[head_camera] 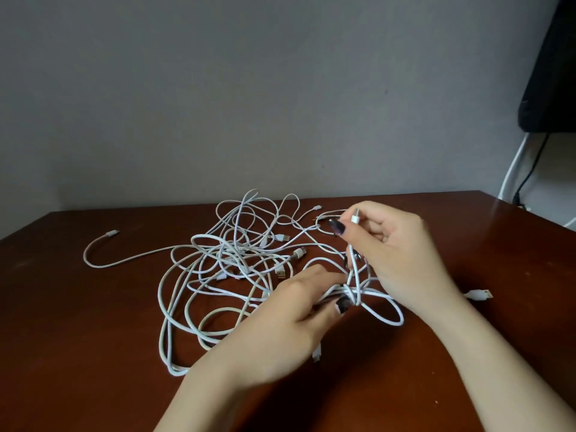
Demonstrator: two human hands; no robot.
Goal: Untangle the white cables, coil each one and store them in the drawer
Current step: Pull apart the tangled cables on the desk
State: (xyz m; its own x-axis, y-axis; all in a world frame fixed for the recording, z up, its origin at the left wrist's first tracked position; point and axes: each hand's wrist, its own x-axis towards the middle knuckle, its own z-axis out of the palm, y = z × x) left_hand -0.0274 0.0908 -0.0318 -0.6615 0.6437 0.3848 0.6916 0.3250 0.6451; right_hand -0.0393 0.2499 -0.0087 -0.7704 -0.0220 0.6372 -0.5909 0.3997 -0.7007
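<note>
Dark reddish wood fills the near ground, a table (93,353) with both forearms reaching over it. The left hand (290,313) pinches a knot (352,294) of white cable between thumb and curled fingers. A loop (385,318) of the same cable juts out to the right of its fingertips. A small plug (316,353) lies on the wood under its palm.

Just beyond and to the right, the right hand (402,254) is raised above the knot. It grips a connector (354,219) upright between thumb and forefinger, and the cord runs straight down from it into the knot. By its wrist a USB plug (478,295) lies on the table.

Left of both hands and farther out, the white cables (237,260) sprawl in a loose tangle. One stray end (112,233) trails well off to the left. Behind the table stands a grey wall (249,88), and a dark object (551,73) fills the far right corner.
</note>
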